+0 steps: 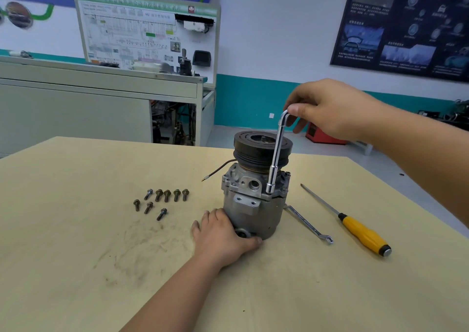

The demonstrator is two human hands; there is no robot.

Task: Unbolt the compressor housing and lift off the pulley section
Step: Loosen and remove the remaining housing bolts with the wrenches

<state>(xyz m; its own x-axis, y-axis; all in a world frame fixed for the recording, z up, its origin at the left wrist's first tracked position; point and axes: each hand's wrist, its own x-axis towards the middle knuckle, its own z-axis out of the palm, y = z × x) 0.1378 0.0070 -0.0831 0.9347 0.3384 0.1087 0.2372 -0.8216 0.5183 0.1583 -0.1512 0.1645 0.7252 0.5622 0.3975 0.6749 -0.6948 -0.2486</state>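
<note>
The left arm reaches forward, low. The left hand (pixel 223 232) rests on the desk (pixel 76 230), fingers and thumb cupped round the compressor (pixel 253 204) foot. The right arm comes in high from the right. The right hand (pixel 337 108) is palm down, fingers curled, pinching the wrench (pixel 276 154) top.

Bare left hand (pixel 223 232), bare right hand (pixel 337 108), both forearms bare to frame edge
</note>
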